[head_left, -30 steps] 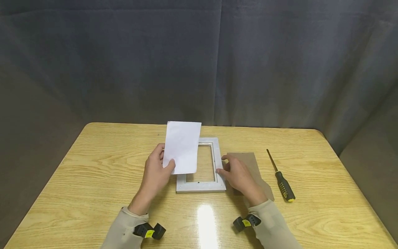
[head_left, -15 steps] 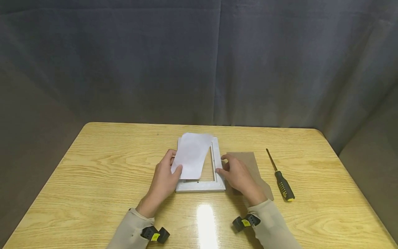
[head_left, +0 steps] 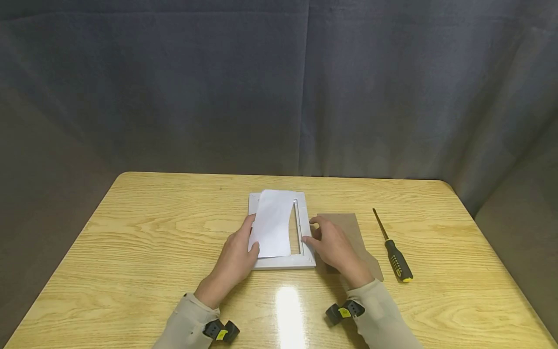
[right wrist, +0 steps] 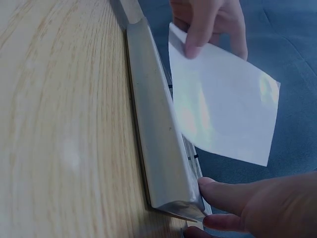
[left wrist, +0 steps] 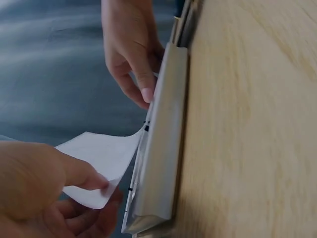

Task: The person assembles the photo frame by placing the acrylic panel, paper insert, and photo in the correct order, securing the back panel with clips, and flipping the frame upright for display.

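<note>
The left hand (head_left: 233, 254) pinches the sheet (head_left: 272, 223) near its lower left corner, thumb above and fingers beneath. The right hand (head_left: 333, 242) holds the frame (head_left: 285, 262) by its right side, thumb on the upper face and a finger at the outer edge, the two set close.

From the left fingers the sheet slants across the frame, bowed and raised at the pinched end; whether its far edge touches the frame I cannot tell.

The likeliest trouble is a poor fit: let go at this slant, the sheet could lie skewed. The small dark tabs (right wrist: 196, 156) along the frame's inner edge might catch its border, and a tighter pinch might crease the corner. A slack right grip could let the frame slide.

The frame is the one holder here, lying flat between the two hands. The sheet is over its opening, not seated in it; a strip toward the right thumb shows bare table (head_left: 131, 242).

Just beyond the right fingers, partly under that forearm, lies the board (head_left: 344, 224); farther right, well apart from both hands, is the screwdriver (head_left: 397, 259).
</note>
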The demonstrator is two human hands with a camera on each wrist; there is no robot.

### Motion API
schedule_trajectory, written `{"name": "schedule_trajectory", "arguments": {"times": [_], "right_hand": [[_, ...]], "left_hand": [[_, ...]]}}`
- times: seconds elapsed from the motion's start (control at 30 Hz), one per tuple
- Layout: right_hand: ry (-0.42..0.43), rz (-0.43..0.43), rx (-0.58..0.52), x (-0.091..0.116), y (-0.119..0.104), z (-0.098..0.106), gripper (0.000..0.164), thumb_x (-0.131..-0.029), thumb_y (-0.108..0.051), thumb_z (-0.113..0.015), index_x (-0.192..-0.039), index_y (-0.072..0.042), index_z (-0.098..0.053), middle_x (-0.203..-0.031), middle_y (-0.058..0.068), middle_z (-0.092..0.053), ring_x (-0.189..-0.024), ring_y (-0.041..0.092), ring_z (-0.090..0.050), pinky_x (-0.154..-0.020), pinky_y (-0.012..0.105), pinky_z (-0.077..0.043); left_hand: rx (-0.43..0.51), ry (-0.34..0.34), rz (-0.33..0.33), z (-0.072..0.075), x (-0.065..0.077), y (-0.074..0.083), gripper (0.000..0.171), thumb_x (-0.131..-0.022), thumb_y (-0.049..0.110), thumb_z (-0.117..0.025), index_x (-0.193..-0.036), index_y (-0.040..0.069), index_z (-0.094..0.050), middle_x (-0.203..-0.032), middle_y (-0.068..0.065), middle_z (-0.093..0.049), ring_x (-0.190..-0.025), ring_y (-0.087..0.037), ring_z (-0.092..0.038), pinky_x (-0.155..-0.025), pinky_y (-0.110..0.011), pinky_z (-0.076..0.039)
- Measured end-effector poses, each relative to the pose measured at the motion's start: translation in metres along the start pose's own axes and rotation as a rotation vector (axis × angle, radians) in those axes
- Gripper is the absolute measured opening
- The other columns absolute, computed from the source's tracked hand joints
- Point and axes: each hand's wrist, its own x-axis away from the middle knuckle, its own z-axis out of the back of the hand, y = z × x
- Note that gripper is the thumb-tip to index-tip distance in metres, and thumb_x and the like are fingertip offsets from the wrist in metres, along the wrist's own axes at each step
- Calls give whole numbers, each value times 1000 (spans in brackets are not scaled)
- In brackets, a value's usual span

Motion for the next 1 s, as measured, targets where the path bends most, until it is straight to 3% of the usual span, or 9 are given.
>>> {"name": "schedule_trajectory", "arguments": {"times": [0.17,0.3,0.4,0.53,0.67,0.83,0.93,1.0], "right_hand": [[2,10,2,1,0,0,49,-83,-25,-69,-126,-3,-55,-93,10,-67,-81,17,-62,-69,33,-52],[4,14,1,1,0,0,50,-83,-25,-69,-126,-3,-55,-93,10,-67,-82,17,-62,-70,33,-53],[5,16,1,1,0,0,50,-83,-25,-69,-126,-2,-55,-93,10,-67,-82,17,-62,-70,34,-52],[7,16,0,1,0,1,50,-83,-26,-69,-126,-3,-56,-93,10,-66,-82,17,-62,-71,34,-52],[8,14,0,0,1,0,50,-83,-26,-69,-125,-3,-56,-95,10,-66,-83,18,-61,-71,34,-52],[10,19,-5,0,1,0,49,-83,-26,-69,-125,-3,-56,-96,10,-66,-84,18,-61,-72,34,-52],[9,20,1,0,1,0,49,-83,-26,-69,-125,-3,-56,-95,10,-66,-82,17,-61,-71,34,-52],[8,17,5,0,1,0,50,-83,-26,-69,-125,-3,-56,-94,10,-66,-82,17,-60,-71,34,-52]], "left_hand": [[-72,22,-36,-3,1,-3,66,-81,0,-64,-142,8,-40,-127,-23,-57,-114,-34,-56,-90,-45,-48],[-129,61,-38,-4,1,-5,77,-76,6,-73,-144,8,-38,-111,-20,-67,-94,-30,-66,-68,-41,-54],[-153,98,-34,-4,0,-6,84,-71,10,-78,-145,10,-38,-97,-16,-71,-78,-24,-67,-53,-34,-50],[-86,87,-16,-5,-2,-6,88,-68,9,-79,-146,8,-37,-84,-10,-69,-63,-15,-61,-50,-28,-46],[6,47,10,-5,-3,-4,89,-71,5,-77,-148,6,-33,-85,-6,-61,-56,-9,-51,-50,-25,-45],[33,34,-4,-5,-4,-3,72,-80,9,-70,-145,7,-39,-89,-6,-59,-66,-11,-52,-58,-28,-47],[11,16,10,-5,-2,-3,58,-86,17,-64,-140,7,-47,-104,-10,-65,-90,-18,-60,-77,-36,-50],[-7,-13,22,-5,0,-2,54,-87,20,-61,-138,7,-50,-119,-13,-62,-110,-24,-56,-91,-41,-46]]}}
